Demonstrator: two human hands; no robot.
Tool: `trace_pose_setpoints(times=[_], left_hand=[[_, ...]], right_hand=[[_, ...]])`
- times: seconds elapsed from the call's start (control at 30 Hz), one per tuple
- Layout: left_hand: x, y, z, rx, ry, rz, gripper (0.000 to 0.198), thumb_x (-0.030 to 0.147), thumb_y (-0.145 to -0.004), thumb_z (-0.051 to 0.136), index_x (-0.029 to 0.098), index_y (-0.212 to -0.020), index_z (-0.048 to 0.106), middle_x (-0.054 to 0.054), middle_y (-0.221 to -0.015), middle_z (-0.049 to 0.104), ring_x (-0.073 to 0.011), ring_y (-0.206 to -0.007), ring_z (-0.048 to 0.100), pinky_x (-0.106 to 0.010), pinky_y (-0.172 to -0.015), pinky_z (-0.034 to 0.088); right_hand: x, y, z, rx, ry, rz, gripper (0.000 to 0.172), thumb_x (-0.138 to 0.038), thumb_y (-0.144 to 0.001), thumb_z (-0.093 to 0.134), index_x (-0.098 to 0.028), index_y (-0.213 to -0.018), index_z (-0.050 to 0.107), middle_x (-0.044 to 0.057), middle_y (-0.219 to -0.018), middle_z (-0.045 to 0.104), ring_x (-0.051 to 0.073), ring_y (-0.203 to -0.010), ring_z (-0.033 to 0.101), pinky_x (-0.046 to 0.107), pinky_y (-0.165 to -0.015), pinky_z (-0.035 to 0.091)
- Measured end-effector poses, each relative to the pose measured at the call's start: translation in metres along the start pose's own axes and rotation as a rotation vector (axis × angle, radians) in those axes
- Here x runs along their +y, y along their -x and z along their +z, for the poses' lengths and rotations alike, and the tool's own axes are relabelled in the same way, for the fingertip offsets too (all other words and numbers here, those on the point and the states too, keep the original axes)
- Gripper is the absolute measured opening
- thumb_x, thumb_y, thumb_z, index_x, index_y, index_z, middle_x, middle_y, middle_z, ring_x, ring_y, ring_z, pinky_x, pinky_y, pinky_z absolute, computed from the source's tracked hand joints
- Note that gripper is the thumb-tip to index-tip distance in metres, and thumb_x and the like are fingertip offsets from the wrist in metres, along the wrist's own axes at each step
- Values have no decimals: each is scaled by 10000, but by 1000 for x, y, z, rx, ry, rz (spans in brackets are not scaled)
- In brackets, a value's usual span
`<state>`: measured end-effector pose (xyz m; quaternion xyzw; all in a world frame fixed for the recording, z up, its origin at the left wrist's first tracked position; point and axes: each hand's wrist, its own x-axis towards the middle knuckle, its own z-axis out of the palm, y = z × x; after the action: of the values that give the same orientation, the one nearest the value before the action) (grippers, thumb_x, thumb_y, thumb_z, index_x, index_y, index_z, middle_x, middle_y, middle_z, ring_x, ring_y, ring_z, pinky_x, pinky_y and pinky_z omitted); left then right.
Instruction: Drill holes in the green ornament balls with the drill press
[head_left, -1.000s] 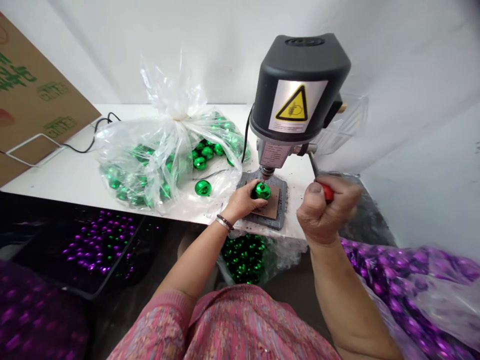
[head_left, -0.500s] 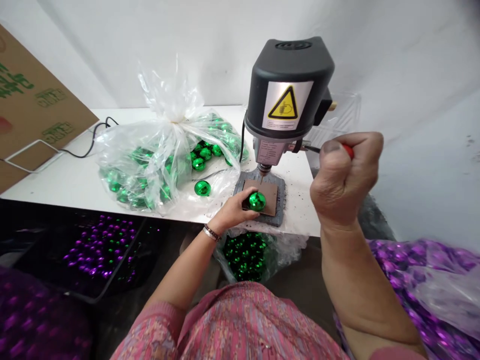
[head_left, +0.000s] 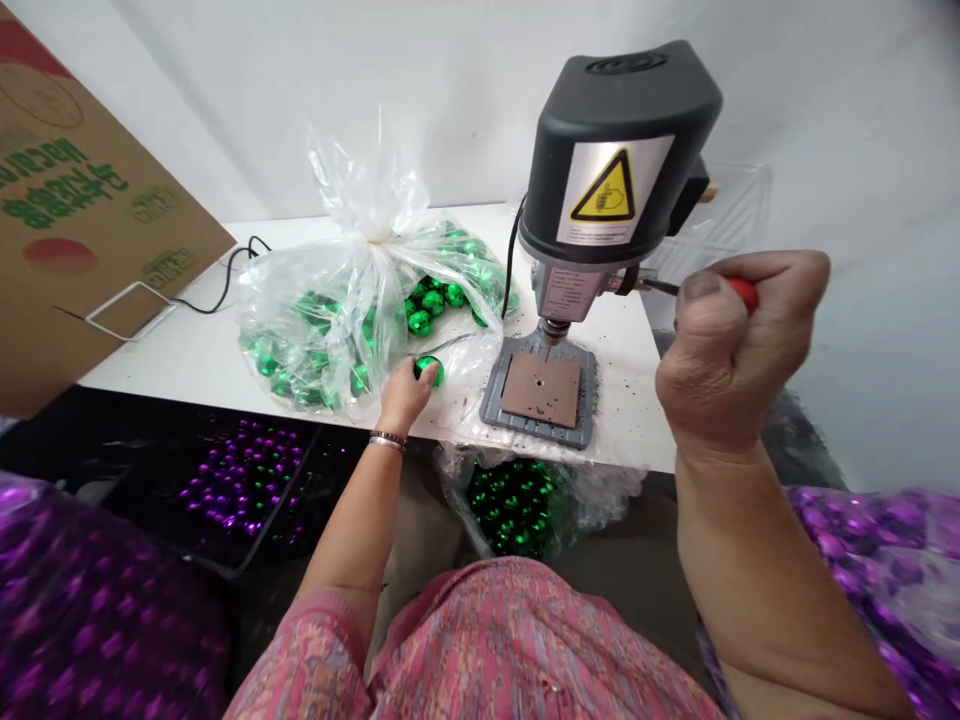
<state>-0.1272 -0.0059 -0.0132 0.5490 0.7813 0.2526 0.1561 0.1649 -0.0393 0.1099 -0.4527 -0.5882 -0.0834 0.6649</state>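
Observation:
My left hand (head_left: 406, 392) is closed around a shiny green faceted ball (head_left: 430, 371) on the white table, beside the open side of a clear plastic bag (head_left: 352, 262) of similar green balls. My right hand (head_left: 731, 345), a fist, grips the red-knobbed lever (head_left: 742, 294) of a small black drill press (head_left: 622, 150). The drill bit (head_left: 548, 352) hangs over a brown square board (head_left: 541, 392) with a small hole. The board lies on the grey drill base (head_left: 491, 405) with nothing on it but dark crumbs.
Below the table edge, an open plastic bag (head_left: 517, 508) holds many green balls. Purple balls (head_left: 244, 475) lie in a dark container at lower left, and purple bags flank me. A cardboard box (head_left: 97, 220) and black cord (head_left: 202, 305) are at left.
My left hand has moved left from the drill board to the green ball lying by the bag. The ball it held at the board is no longer there. My right hand stays on the lever.

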Motion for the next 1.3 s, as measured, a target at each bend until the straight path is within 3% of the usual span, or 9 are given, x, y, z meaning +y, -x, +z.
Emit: trace_pose_setpoints(times=[0.07,0.13,0.23,0.33,0.43,0.6,0.7,0.87,1.3], left_hand=[[0,-1,2,-75,3,-1,388,420,-829,648,133,-1091,677,-144,-989,713,-317,-1002,654,-394,-869,480],[4,4,1,-48,107,21,410,361,-742,726,151,-1088,662,-111,-997,709,-280,-964,655,-366,-850,481],[17,15,-1,-23,528,64,549,349,-677,761,184,-1175,599,-68,-1048,695,-194,-890,652,-302,-794,498],[36,28,0,-263,995,-2,520,421,-710,714,195,-1162,589,-56,-997,696,-158,-812,667,-263,-703,510],[56,35,10,-533,1137,-118,432,445,-703,720,163,-1016,625,-69,-904,699,-152,-757,674,-234,-626,490],[83,34,31,-518,855,-45,462,390,-732,736,157,-1114,624,-62,-933,715,-124,-700,648,-212,-559,433],[92,30,38,-449,638,51,515,399,-722,756,144,-1154,633,-53,-909,719,-133,-700,637,-243,-630,481],[94,29,47,-394,491,166,488,367,-716,774,162,-1144,661,-71,-992,733,-179,-867,660,-269,-751,517],[117,43,43,-349,171,391,595,273,-692,800,176,-1256,641,-64,-1108,725,-229,-1009,657,-331,-926,495]], right_hand=[[1,0,0,5,1,-17,118,-287,-894,490,-179,-849,484,-32,-733,465,64,-641,444,244,-620,387],[1,1,0,3,6,-26,118,-285,-903,491,-177,-855,490,-33,-734,474,58,-646,449,233,-622,394],[1,2,-2,-15,6,-35,133,-297,-924,486,-178,-865,492,-39,-734,474,46,-647,456,216,-627,401],[-1,0,-3,-27,17,-31,151,-310,-943,466,-181,-866,486,-46,-736,465,37,-641,445,204,-630,398],[-4,-9,-3,-48,31,5,150,-294,-947,455,-184,-846,466,-53,-741,454,31,-664,440,196,-662,394],[-10,-31,-1,-83,17,91,206,-278,-934,476,-195,-769,386,-67,-675,359,22,-617,366,192,-682,375],[-12,-40,-1,-131,7,138,216,-287,-938,475,-197,-764,382,-64,-686,407,28,-637,395,198,-709,373],[-10,-42,-1,-155,-1,152,212,-311,-935,515,-197,-799,399,-60,-711,427,43,-668,420,195,-700,364],[-10,-40,-3,-161,-79,161,186,-301,-911,488,-215,-794,372,-66,-677,378,38,-591,328,188,-652,359]])
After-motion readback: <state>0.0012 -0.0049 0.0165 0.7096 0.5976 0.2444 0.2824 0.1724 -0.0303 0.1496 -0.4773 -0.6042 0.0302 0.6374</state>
